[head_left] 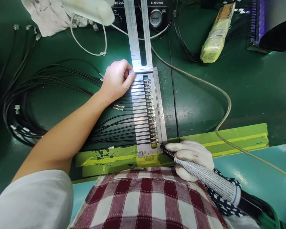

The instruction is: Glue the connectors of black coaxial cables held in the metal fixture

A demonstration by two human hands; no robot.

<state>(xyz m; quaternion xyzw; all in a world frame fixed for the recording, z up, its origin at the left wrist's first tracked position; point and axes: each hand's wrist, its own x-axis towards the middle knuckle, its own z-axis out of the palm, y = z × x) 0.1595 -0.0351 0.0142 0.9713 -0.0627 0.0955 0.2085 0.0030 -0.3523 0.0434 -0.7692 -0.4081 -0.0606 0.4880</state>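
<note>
A flat metal fixture (160, 117) lies on the green bench, its hinged slotted frame (134, 41) swung open away from me. Many black cables (124, 127) run into it from the left, with small connectors (151, 108) lined up along its slot. My left hand (116, 78), bare, has thumb and fingers closed at the fixture's upper left corner; what they pinch is too small to name. My right hand (193, 156), in a white glove, grips a thick pen-shaped tool (205, 176) with printed text. The tool's black tip is at the fixture's lower right end.
Cable coils (26, 95) spread at the left. A black box with a gauge (155, 18) stands at the back, near a white cloth (50, 16). A pale hose (212, 84) crosses the right side. A wrapped yellowish block (215, 38) lies at the back right.
</note>
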